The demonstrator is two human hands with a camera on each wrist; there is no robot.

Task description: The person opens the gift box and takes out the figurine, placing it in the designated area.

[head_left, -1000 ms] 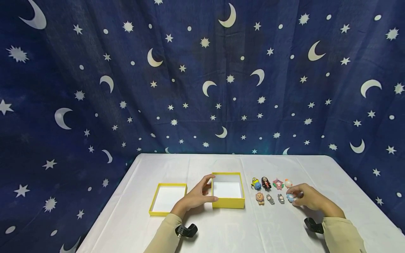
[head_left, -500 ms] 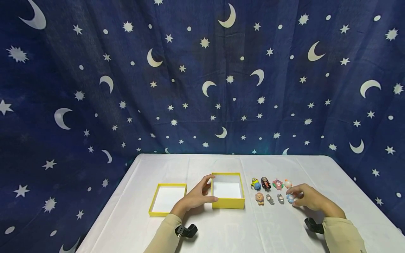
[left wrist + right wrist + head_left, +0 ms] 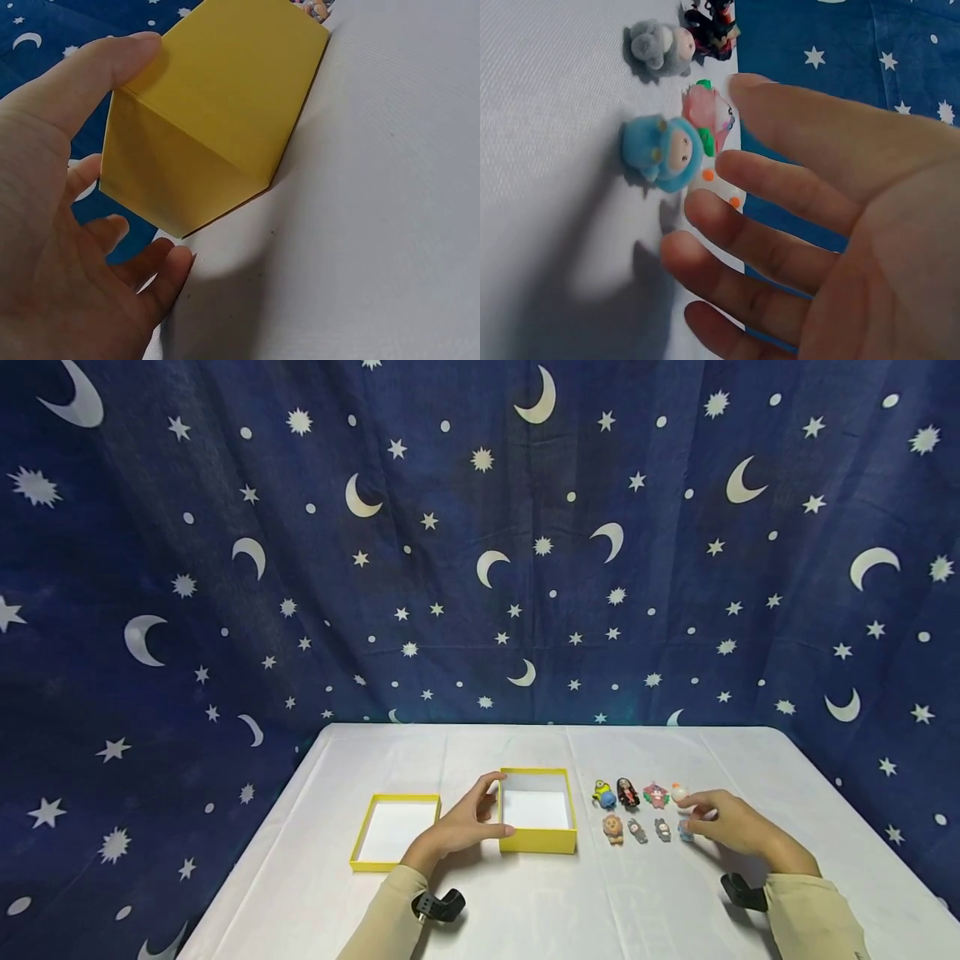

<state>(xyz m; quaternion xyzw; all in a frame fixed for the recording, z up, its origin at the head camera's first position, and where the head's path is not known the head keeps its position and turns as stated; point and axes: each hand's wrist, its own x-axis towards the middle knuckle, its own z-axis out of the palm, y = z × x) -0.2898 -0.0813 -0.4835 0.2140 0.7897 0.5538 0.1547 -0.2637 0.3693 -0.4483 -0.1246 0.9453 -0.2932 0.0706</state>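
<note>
My left hand (image 3: 459, 828) holds the yellow box (image 3: 537, 841) by its left side, thumb at the front corner and a finger at the back one. The box stands open-topped with a white inside. In the left wrist view my thumb presses near a corner of the yellow wall (image 3: 225, 82). My right hand (image 3: 738, 828) hovers by the right end of two rows of small figurines, fingers spread and holding nothing. Just off its fingertips, a light blue hooded figurine (image 3: 654, 150) stands on the table. Behind it is a white figurine with orange spots (image 3: 678, 792), partly hidden in the right wrist view.
A shallow yellow-rimmed lid (image 3: 375, 866) lies left of the box. Between the box and my right hand are a minion (image 3: 603, 795), a dark-haired doll (image 3: 627, 794), a pink figurine (image 3: 656, 795), a lion (image 3: 612, 829) and two grey figurines (image 3: 662, 830).
My right hand has let go of the blue figurine and lifted slightly away, fingers spreading. The left hand keeps its place at the box.
</note>
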